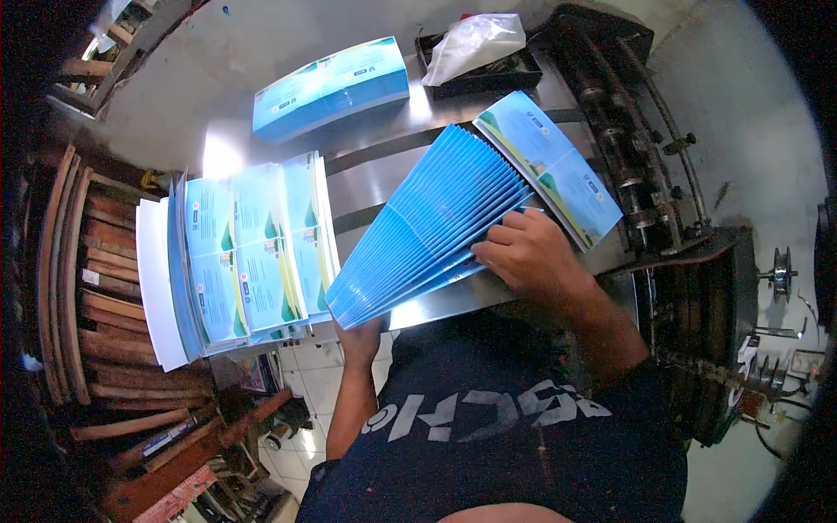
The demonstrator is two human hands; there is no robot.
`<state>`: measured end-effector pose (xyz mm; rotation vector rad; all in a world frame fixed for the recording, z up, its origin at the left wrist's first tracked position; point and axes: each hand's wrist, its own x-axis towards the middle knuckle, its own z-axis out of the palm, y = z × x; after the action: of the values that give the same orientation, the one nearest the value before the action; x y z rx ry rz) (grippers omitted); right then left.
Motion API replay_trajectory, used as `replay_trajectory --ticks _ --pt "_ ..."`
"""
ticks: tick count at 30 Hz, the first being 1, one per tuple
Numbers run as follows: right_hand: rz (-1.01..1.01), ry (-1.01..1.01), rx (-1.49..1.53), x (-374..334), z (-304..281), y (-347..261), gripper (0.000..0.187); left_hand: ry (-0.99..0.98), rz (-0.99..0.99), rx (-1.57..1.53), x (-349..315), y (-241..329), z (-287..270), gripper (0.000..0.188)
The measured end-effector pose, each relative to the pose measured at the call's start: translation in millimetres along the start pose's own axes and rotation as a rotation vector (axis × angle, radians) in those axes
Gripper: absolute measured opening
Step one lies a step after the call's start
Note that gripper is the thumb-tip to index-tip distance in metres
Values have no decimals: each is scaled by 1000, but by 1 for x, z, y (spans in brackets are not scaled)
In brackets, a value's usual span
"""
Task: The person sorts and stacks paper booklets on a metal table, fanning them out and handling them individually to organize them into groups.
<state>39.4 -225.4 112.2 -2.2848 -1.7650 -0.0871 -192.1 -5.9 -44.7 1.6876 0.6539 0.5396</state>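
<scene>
Spread over the front middle of the metal counter (370,183), a fan of blue sheets (432,213): narrow end at the near edge, wide end toward the far right corner, edges stepped one over another, crossed by a thin pale line. Beneath the narrow end, by the near edge, the left hand (359,337), mostly covered by the sheets; cannot tell how far open, or how firm in hold. At the fan's right side, close to the near edge, the right hand (536,254), back upward, fingers (514,219) curled well in and set against the outermost sheets; cannot tell about any sheet pinched between them.

Just beside the wide end, toward the right edge, a slanted stack of printed cards (554,166) in blue, green and yellow. Near the far edge, left of centre, a taller blue stack (331,83). Along the left edge, overlapping rows of printed sheets (257,235), with white sheets (157,288) jutting out past them. Toward the far right corner, a black tray (525,77) under a whitish plastic bag (475,45). Along the right edge, a dark machine (623,144) with rods and rollers. Left of the counter, a rack of wooden slats (118,292).
</scene>
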Motion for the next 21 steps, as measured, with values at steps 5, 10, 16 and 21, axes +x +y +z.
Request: replay_trajectory --ticks 5,10,16,21 --pt "-151 50 -72 7 15 7 8 27 48 47 -1 -5 -1 37" --pt "-153 185 69 0 32 13 12 19 38 102 3 12 3 38" --pt "-173 143 115 -14 31 13 22 44 61 123 -2 -3 -1 46" --pt "-79 111 257 -19 34 19 20 44 42 32 0 2 3 52"
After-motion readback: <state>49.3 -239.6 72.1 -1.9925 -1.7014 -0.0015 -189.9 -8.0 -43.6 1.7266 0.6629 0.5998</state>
